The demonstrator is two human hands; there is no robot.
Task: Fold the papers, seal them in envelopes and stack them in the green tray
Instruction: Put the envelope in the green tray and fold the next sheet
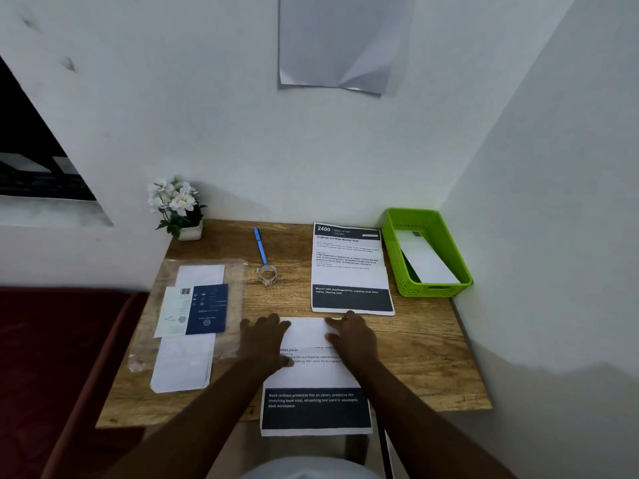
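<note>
A printed paper (313, 378) lies in front of me on the wooden desk (425, 354), its top part folded down toward me and its dark bottom band hanging over the near edge. My left hand (266, 340) presses flat on the fold's left side. My right hand (352, 335) presses on its right side. A second printed sheet (349, 271) lies flat beyond them. The green tray (397, 250) stands at the back right with a white envelope (427, 259) in it. A pack of white envelopes (185, 361) in clear wrap lies at the left.
A blue pen (260, 244) and a small tape roll (267, 274) lie mid-desk. A pot of white flowers (179, 209) stands at the back left. White walls close the back and right. A dark red seat (52, 357) is at the left.
</note>
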